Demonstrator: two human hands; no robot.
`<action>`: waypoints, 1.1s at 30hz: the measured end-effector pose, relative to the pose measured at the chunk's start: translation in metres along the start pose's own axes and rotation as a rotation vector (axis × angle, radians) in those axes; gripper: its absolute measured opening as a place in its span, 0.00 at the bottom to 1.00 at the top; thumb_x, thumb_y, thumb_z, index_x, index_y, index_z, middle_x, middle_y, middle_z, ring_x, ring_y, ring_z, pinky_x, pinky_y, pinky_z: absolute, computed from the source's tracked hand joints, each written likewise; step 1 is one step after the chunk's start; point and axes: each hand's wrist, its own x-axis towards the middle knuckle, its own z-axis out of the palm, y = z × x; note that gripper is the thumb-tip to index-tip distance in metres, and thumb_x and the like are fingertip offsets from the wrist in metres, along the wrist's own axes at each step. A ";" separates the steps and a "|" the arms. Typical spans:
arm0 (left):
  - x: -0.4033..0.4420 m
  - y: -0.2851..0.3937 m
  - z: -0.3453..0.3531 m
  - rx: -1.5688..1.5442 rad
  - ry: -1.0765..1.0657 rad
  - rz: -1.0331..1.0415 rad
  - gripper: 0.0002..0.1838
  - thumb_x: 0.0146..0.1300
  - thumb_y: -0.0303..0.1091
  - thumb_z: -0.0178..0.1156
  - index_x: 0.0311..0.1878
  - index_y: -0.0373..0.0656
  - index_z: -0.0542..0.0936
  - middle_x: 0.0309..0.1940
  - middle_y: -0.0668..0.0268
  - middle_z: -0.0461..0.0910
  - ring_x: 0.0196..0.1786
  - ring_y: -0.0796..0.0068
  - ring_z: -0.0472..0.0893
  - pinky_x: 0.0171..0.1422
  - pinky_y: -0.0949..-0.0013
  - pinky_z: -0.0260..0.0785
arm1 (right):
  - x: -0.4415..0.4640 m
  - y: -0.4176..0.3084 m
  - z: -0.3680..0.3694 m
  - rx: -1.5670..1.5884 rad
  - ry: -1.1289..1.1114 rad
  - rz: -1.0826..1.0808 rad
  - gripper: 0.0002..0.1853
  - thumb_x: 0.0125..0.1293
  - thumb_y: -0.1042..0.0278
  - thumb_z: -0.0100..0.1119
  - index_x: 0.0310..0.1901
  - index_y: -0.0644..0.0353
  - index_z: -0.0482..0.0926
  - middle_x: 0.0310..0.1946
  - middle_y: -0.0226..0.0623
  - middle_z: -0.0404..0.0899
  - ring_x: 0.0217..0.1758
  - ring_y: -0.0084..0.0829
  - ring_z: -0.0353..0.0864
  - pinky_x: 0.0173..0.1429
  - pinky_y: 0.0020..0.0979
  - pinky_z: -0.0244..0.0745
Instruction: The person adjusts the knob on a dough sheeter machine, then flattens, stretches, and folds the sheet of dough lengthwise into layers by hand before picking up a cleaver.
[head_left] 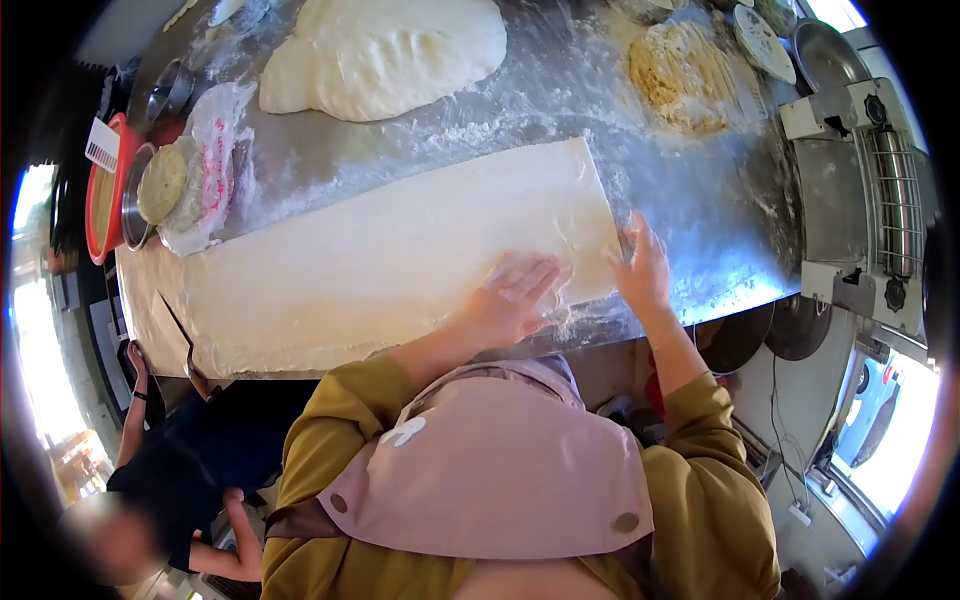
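A long, pale sheet of rolled dough (380, 250) lies across the front of the metal table, with a straight-cut right end. My left hand (515, 298) is over the sheet near that end, palm down with fingers spread; its fingers look floury. Just beyond the sheet's right edge is my right hand (645, 262), its thumb and fingers apart and the thumb close to the edge. Whether the thumb touches the dough cannot be made out. Nothing is held in either hand.
A big dough mound (390, 55) and a crumbly yellow heap (680, 75) sit farther back on the floured table (560, 90). A roller machine (890, 200) stands at right. Bowls, a red basin (105, 195) and a knife (178, 325) are at left, near another person (215, 450).
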 end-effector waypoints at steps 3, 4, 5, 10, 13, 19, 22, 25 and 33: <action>0.000 0.007 -0.008 0.047 -0.027 -0.023 0.41 0.65 0.52 0.59 0.78 0.50 0.58 0.77 0.66 0.57 0.79 0.64 0.56 0.80 0.40 0.42 | -0.002 -0.018 0.007 -0.041 -0.085 0.222 0.18 0.62 0.57 0.65 0.48 0.58 0.75 0.47 0.47 0.79 0.53 0.51 0.77 0.55 0.47 0.72; 0.000 0.007 -0.011 0.072 -0.035 -0.015 0.41 0.65 0.52 0.59 0.78 0.50 0.57 0.77 0.66 0.57 0.79 0.63 0.56 0.80 0.40 0.42 | -0.001 -0.019 0.010 -0.033 -0.110 0.277 0.15 0.63 0.58 0.65 0.44 0.58 0.76 0.43 0.45 0.81 0.50 0.51 0.79 0.52 0.48 0.73; 0.001 0.004 -0.011 0.083 -0.057 0.010 0.40 0.66 0.51 0.58 0.78 0.50 0.57 0.78 0.66 0.57 0.79 0.63 0.56 0.80 0.39 0.41 | -0.001 -0.016 0.014 -0.044 -0.027 0.174 0.14 0.64 0.59 0.64 0.42 0.58 0.75 0.40 0.46 0.81 0.47 0.52 0.79 0.50 0.48 0.74; -0.005 -0.006 -0.006 0.111 -0.142 0.120 0.37 0.70 0.50 0.53 0.78 0.51 0.56 0.79 0.70 0.55 0.81 0.66 0.52 0.82 0.42 0.37 | -0.005 -0.008 0.014 0.048 0.137 -0.052 0.11 0.69 0.58 0.59 0.39 0.58 0.73 0.32 0.48 0.81 0.39 0.54 0.81 0.41 0.50 0.75; -0.007 -0.009 -0.003 0.143 -0.182 0.181 0.34 0.72 0.48 0.50 0.78 0.53 0.56 0.79 0.71 0.55 0.81 0.68 0.52 0.82 0.42 0.36 | -0.002 0.000 -0.010 0.086 0.062 0.105 0.11 0.70 0.57 0.57 0.39 0.56 0.73 0.35 0.50 0.82 0.40 0.55 0.81 0.39 0.50 0.76; -0.016 -0.027 -0.008 -0.068 -0.292 0.282 0.31 0.73 0.47 0.47 0.77 0.52 0.59 0.78 0.68 0.56 0.81 0.67 0.52 0.82 0.42 0.37 | 0.003 0.021 0.009 -0.124 0.002 0.162 0.15 0.72 0.50 0.53 0.43 0.55 0.73 0.38 0.49 0.82 0.41 0.55 0.82 0.42 0.51 0.75; -0.005 -0.040 -0.030 0.149 -0.064 -0.037 0.35 0.70 0.49 0.53 0.77 0.52 0.59 0.78 0.66 0.56 0.80 0.63 0.54 0.80 0.39 0.38 | 0.012 0.006 0.004 -0.113 -0.003 0.217 0.17 0.71 0.49 0.53 0.48 0.55 0.74 0.41 0.47 0.82 0.46 0.51 0.82 0.47 0.49 0.76; 0.018 -0.053 -0.035 0.205 0.143 -0.347 0.41 0.67 0.55 0.56 0.77 0.45 0.57 0.79 0.60 0.52 0.80 0.56 0.51 0.80 0.38 0.36 | 0.043 -0.013 0.024 -0.169 0.112 0.221 0.20 0.70 0.47 0.54 0.50 0.56 0.74 0.45 0.47 0.81 0.50 0.49 0.81 0.52 0.48 0.76; 0.035 -0.040 -0.034 0.150 -0.068 -0.143 0.46 0.65 0.58 0.56 0.78 0.43 0.53 0.80 0.60 0.49 0.81 0.56 0.48 0.80 0.35 0.34 | 0.124 -0.085 0.025 -0.073 -0.079 0.373 0.24 0.68 0.46 0.56 0.53 0.58 0.73 0.57 0.51 0.75 0.61 0.51 0.76 0.59 0.47 0.74</action>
